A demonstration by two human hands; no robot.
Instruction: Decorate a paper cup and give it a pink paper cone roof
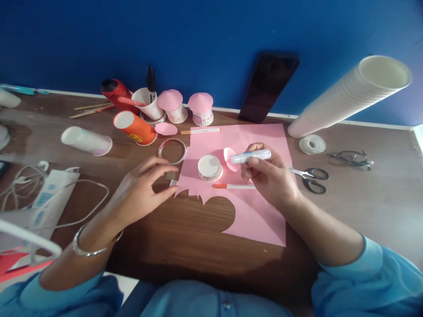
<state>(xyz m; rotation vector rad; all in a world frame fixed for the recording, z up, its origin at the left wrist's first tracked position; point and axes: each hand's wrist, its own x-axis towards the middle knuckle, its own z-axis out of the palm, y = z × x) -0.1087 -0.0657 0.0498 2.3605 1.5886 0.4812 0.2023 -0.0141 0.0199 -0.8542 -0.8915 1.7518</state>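
My right hand (269, 178) grips a white glue stick (250, 156) held sideways, its tip against a small pink paper piece (228, 158). Just left of it an upturned white paper cup (209, 167) stands on a pink paper sheet (261, 215) with cut-out edges. An orange pen (231, 186) lies on the sheet under my right hand. My left hand (142, 191) hovers over the wooden table (185, 242), fingers loosely curled, fingertips close to a small object (171, 176) at the sheet's left edge. Whether it pinches anything is unclear.
Scissors (310, 178) lie right of the sheet. A long stack of white cups (350, 94) lies at the back right, with a tape roll (312, 144), spectacles (352, 157) and a dark phone (269, 83) leaning on the blue wall. Two pink-topped cups (185, 105), an orange cup (135, 127) and cables (49, 193) sit left.
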